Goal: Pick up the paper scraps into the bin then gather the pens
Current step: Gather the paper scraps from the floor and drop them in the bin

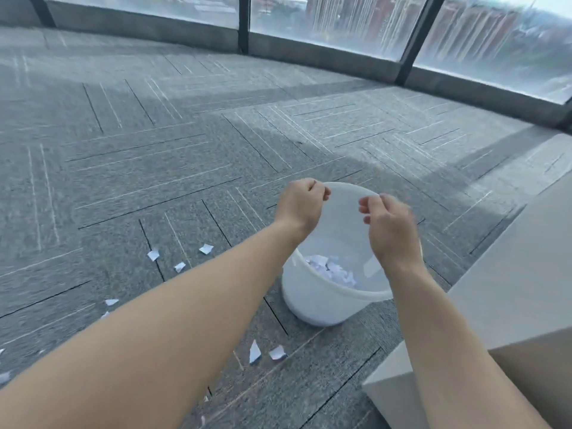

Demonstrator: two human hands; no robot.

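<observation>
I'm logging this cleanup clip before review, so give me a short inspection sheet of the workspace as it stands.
Surface: grey carpet tiles, scraps scattered at left and near.
Job's things: white bin upright on the carpet, paper scraps inside; loose scraps on the floor; pens, nothing seen.
Clutter: nothing seen.
Hands: left hand fingers curled, over the bin's far rim; right hand fingers loosely curled, blurred, over the bin; contents of either not visible.
Cables: nothing seen.
Surroundings: pale desk or cabinet at right; floor-level windows with dark frames.
</observation>
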